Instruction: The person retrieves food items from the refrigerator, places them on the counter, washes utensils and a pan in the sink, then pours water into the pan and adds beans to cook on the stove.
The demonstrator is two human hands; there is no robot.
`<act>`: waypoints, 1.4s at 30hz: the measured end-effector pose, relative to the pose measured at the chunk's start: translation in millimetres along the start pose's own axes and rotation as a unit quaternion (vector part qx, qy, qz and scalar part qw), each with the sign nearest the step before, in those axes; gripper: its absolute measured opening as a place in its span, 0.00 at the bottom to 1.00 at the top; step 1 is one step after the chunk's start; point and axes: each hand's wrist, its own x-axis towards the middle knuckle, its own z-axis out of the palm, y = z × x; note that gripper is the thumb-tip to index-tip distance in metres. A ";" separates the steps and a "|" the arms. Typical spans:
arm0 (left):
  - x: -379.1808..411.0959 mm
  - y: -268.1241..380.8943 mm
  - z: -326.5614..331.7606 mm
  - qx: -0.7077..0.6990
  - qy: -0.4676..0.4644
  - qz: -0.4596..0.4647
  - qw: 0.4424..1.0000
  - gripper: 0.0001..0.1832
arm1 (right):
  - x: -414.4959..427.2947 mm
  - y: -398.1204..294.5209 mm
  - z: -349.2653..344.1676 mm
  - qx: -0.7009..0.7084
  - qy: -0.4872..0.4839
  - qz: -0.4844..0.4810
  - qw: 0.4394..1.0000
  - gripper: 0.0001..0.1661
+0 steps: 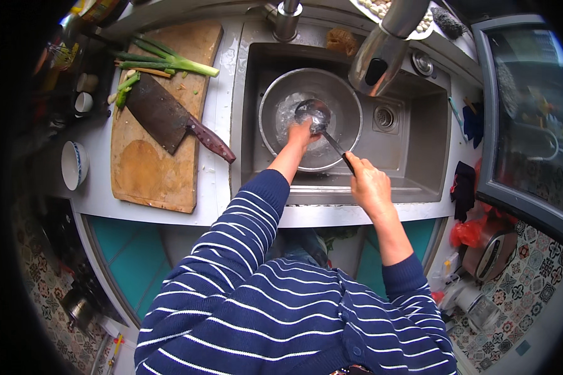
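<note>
A round metal basin (267, 110) with water in it stands in the steel sink (427, 140). My right hand (371, 183) is closed around the black handle of a metal ladle (313, 110), whose bowl lies over the middle of the basin. My left hand (302, 133) is at the near edge of the ladle's bowl; its fingertips reach into the bowl, and whether they grip anything is hidden. The chrome faucet head (375, 65) hangs over the basin's upper right side.
Left of the sink, a wooden cutting board (140, 173) holds a cleaver (157, 112), its handle jutting past the board, and green onions (169, 61). A bowl (74, 165) stands further left. A brown sponge (341, 41) lies behind the basin; a window frame (485, 117) projects at right.
</note>
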 end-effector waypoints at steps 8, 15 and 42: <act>-74.7 50.4 -4.4 0.615 -0.024 0.310 0.724 0.17 | -6.2 23.5 -50.6 -0.267 0.068 -0.094 0.957 0.11; -162.4 58.4 79.2 0.484 -0.321 0.540 0.610 0.07 | -2.8 -23.0 -127.2 -0.387 0.049 -0.220 0.894 0.09; -274.8 635.4 -195.4 0.250 0.207 0.614 0.720 0.18 | -54.8 -141.3 -108.5 0.071 0.253 -0.150 0.953 0.08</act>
